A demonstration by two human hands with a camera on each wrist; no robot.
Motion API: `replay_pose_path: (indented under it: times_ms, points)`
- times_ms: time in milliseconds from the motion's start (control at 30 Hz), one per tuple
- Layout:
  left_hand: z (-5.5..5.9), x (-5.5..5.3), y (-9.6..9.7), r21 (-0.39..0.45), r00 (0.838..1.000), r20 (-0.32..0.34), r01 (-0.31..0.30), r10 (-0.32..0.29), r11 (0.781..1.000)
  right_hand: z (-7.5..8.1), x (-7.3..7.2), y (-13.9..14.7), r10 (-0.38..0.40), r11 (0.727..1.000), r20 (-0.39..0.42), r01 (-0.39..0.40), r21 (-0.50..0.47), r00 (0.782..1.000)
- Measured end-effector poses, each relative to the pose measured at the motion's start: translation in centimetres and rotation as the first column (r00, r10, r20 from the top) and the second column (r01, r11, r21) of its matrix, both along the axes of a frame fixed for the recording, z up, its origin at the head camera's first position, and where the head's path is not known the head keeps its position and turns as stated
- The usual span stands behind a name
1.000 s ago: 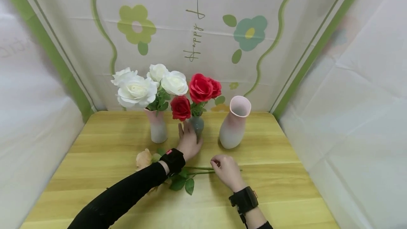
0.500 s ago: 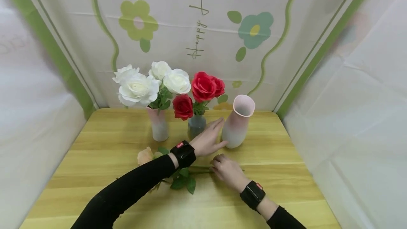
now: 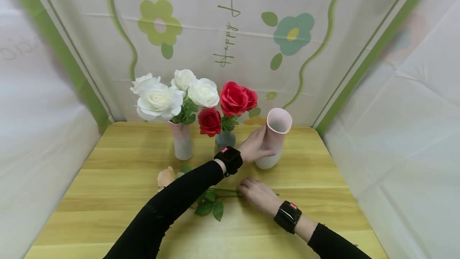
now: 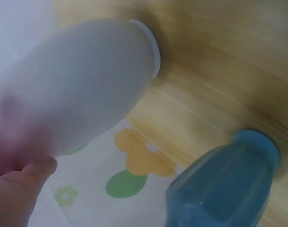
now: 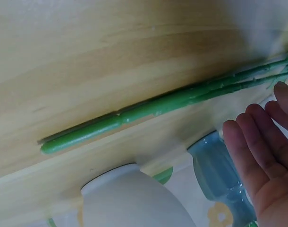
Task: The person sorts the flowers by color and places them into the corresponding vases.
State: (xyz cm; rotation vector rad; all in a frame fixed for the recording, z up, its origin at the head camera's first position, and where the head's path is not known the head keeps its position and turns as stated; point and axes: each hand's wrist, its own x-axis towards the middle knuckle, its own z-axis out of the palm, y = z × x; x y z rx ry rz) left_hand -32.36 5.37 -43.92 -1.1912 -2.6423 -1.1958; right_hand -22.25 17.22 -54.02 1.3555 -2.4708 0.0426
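Observation:
My left hand [image 3: 256, 146] holds the left side of a tall pink-and-white vase [image 3: 266, 159], its thumb across the front and its fingers toward the back. In the left wrist view a finger [image 4: 38, 175] shows beside the vase's pale body [image 4: 87, 75]. My right hand [image 3: 259, 196] is low over green stems [image 3: 228, 193] lying on the table. The right wrist view shows its loosely bent fingers apart from the stems [image 5: 134, 111]. At the stems' left end lies a peach rose [image 3: 166, 176], partly hidden by the left sleeve.
White roses [image 3: 159, 101] stand in a pink-and-white vase [image 3: 182, 143] at the back left. Beside them, red roses [image 3: 234, 98] rise from a blue-grey vase [image 3: 225, 139]. A printed cloth [image 3: 201, 51] hangs behind the wooden table [image 3: 118, 179].
My left hand has moved right, from beside the blue-grey vase to the tall pink-and-white vase, and now holds it. The right hand has stayed near the stems. The head view has shifted slightly.

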Motion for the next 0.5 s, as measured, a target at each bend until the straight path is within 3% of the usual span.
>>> replay_pose_path:
  times_ms: [233,500]
  points:
    - [-0.4,-1.1,1.4,0.030,0.998,0.039,-0.047,0.046,0.998,-0.8,0.0,-0.1,0.000,1.000,0.041,-0.001,0.015,0.999]
    - [-0.5,-1.0,2.0,0.008,0.991,0.085,-0.109,0.108,0.994,-1.5,-0.1,-0.1,0.032,0.999,0.053,-0.034,0.041,0.998]
